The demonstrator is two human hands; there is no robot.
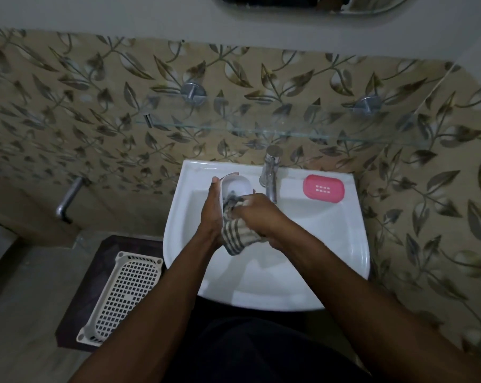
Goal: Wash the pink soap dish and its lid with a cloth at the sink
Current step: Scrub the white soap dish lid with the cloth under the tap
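Two pieces are being washed, and only one is in hand. Off to the left, on a dark mat on the floor, lies a white basket (123, 294), well clear of the work. Over the left part of the sink (352, 244) the left hand (213, 214) cups a pale, hollow shell — probably the lid (237, 186), though the dim light makes its colour hard to judge — with fingers curled along its outer edge and the thumb tip at its far rim. The right hand (257, 217) is closed round a striped cloth (235, 233), pressing a bunched end into the hollow. Just beyond stands the tap (271, 175). Further right, flat on the sink's ledge, rests the pink soap dish (323, 188), untouched.

Thin plastic like this should be light and stiff but slippery once wet, so a grip across the rims looks safest. The bowl gives open room below; the tap crowds the right hand.
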